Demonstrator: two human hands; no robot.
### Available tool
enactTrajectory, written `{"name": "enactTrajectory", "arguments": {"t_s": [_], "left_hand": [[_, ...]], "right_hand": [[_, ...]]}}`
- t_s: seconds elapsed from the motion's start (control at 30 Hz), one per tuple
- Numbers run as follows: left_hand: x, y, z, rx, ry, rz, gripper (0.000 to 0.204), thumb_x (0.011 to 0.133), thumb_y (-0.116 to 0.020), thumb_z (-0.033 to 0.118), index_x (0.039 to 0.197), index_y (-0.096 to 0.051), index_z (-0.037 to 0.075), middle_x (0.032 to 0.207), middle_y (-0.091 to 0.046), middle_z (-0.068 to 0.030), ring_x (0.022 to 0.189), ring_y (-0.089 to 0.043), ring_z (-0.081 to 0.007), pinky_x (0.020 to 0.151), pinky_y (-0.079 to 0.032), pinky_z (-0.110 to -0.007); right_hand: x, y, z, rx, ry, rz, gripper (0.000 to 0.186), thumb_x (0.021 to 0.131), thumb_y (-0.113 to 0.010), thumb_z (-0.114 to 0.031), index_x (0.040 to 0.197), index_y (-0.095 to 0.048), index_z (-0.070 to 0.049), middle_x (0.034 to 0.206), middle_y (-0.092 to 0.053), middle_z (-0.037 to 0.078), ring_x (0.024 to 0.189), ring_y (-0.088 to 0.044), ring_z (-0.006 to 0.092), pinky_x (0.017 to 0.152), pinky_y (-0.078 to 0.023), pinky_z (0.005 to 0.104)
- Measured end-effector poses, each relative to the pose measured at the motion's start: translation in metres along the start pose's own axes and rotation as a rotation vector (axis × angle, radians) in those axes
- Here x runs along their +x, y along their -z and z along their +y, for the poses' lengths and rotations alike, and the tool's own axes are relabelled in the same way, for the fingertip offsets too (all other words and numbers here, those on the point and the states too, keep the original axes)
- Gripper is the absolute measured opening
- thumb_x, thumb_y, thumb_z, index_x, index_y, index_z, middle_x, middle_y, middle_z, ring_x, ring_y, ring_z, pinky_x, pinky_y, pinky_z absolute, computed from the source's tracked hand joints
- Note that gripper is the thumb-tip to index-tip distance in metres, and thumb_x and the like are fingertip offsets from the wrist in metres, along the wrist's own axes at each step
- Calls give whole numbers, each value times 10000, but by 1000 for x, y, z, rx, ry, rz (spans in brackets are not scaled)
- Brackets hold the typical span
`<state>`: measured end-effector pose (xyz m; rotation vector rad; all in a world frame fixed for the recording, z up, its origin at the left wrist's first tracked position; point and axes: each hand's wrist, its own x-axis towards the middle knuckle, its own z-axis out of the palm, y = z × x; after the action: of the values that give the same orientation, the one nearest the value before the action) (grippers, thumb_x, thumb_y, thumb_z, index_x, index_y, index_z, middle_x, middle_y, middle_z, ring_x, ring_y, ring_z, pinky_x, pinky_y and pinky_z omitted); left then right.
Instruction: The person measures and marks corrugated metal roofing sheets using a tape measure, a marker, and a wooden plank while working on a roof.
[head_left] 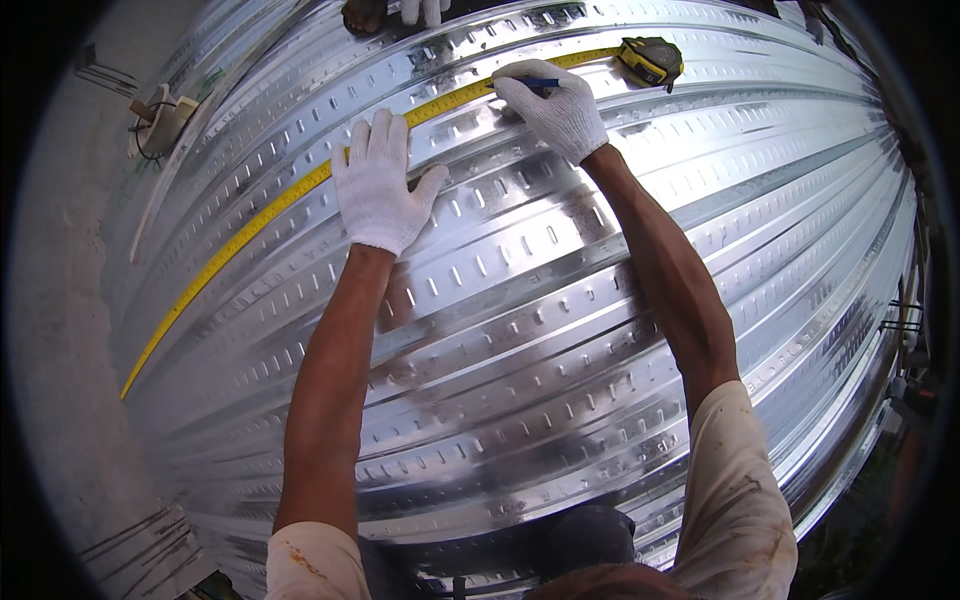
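A yellow tape measure blade (240,238) stretches in a long curve over ribbed, shiny metal decking (480,270). Its black and yellow case (650,63) sits at the far right end of the blade. My left hand (383,190), in a white knit glove, lies flat with fingers stretched out over the blade. Further right, my right hand (555,108), gloved the same way, pinches a blue pen (540,82). The pen's tip points left and is close to the blade's near edge; whether it touches the metal I cannot tell.
Pale concrete (60,270) runs along the left side, with a small box-like fitting and wires (160,120) on it. Steel bars (140,540) stick out at the lower left. At the top edge another person's gloved hand (426,10) rests near a dark foot or hand (362,14).
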<state>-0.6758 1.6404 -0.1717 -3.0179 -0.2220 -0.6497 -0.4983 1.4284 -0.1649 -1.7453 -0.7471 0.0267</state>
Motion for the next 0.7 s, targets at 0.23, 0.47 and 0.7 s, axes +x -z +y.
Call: {"name": "enactTrajectory", "arguments": {"t_s": [0.23, 0.47, 0.7], "left_hand": [[-1, 1, -3, -33, -6, 8, 887, 868, -826, 498, 1574, -543, 43, 1629, -544, -180, 1513, -472, -405, 1245, -340, -621], [-2, 1, -2, -28, -3, 22, 875, 880, -823, 508, 1571, -554, 44, 1634, -545, -180, 1518, -474, -401, 1256, -330, -607], [-3, 1, -4, -7, 12, 16, 878, 887, -817, 518, 1580, -541, 54, 1652, -525, -165, 1534, -456, -395, 1267, -322, -612]], "right_hand": [[-2, -9, 2, -76, 9, 91, 252, 996, -779, -272, 1115, -829, -55, 875, -813, 75, 803, -774, 157, 791, -616, 311], [1, -6, -4, -223, -27, 34, 252, 998, -766, -267, 1119, -832, -57, 906, -822, 114, 858, -798, 201, 826, -620, 333], [18, 67, -18, -204, 240, 263, 362, 1086, -742, -372, 1319, -798, -100, 1022, -833, 101, 869, -787, 160, 839, -649, 317]]}}
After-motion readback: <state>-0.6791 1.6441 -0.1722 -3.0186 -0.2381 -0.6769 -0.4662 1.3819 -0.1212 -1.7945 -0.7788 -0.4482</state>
